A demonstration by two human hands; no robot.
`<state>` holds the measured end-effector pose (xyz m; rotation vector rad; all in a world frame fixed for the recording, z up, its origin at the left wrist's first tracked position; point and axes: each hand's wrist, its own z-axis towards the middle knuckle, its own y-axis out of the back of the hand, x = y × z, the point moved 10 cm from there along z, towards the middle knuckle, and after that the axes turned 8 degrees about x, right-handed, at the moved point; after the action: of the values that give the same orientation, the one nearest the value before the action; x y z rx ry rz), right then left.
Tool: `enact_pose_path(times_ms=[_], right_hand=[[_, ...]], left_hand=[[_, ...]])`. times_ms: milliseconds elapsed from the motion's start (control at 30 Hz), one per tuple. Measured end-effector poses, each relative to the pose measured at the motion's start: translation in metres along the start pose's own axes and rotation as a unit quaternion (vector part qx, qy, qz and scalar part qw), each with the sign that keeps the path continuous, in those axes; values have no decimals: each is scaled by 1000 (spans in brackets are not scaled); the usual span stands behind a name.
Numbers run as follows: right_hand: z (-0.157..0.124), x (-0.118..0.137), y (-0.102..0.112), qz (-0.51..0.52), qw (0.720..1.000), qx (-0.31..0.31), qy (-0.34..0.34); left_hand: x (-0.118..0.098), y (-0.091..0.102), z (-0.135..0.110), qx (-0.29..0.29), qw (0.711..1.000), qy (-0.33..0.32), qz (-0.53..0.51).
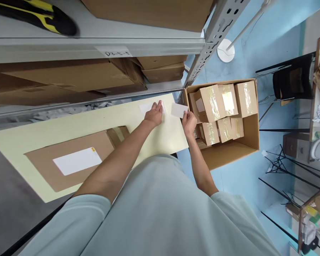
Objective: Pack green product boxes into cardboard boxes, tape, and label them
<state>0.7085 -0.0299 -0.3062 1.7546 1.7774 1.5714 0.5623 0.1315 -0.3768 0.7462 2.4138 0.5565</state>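
Observation:
My left hand (pixel 154 114) lies on the cream tabletop (pixel 173 138), fingers stretched forward. Under and beside its fingers is a white paper slip (pixel 145 107), partly covered by the hand. Between thumb and fingers, my right hand (pixel 189 123) pinches a small white card (pixel 178 110) by its corner, over the table's right end. Whether the card is printed I cannot tell. A flat brown cardboard box (pixel 77 151) with a white label (pixel 77 161) rests on the left part of the table, partly behind my left forearm.
To the right stands a large open carton (pixel 229 153) holding several taped small boxes (pixel 210 103). Metal shelving (pixel 149 46) with cardboard boxes (pixel 69 78) runs along the far side. A yellow-black utility knife (pixel 42 16) lies on the shelf. Beyond are a black chair (pixel 293 78) and a white stand base (pixel 225 50).

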Motion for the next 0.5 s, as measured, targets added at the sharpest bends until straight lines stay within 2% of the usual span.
enact_pose_path(times_ms=[67,133,200,267,367,433,500], right_hand=[[-19,3,15,14,999,-37,12],[-42,12,28,25,997,-69,33],[-67,28,35,27,993,-96,59],[-94,51,34,20,989,-111,95],[-138,97,9,-4,983,-70,171],[-174,132,-21,-27,970,-11,240],[-214,164,-51,-41,947,44,315]], left_hand=[[0,9,0,-26,996,-13,-79],[0,23,-9,-82,976,-19,-201],[-1,31,-32,-136,929,-26,-344],[-12,23,-68,-137,863,-69,-481],[-36,-1,-142,-66,748,-188,-633],[-23,-8,-198,-96,694,-224,-677],[11,-17,-246,-143,673,-218,-692]])
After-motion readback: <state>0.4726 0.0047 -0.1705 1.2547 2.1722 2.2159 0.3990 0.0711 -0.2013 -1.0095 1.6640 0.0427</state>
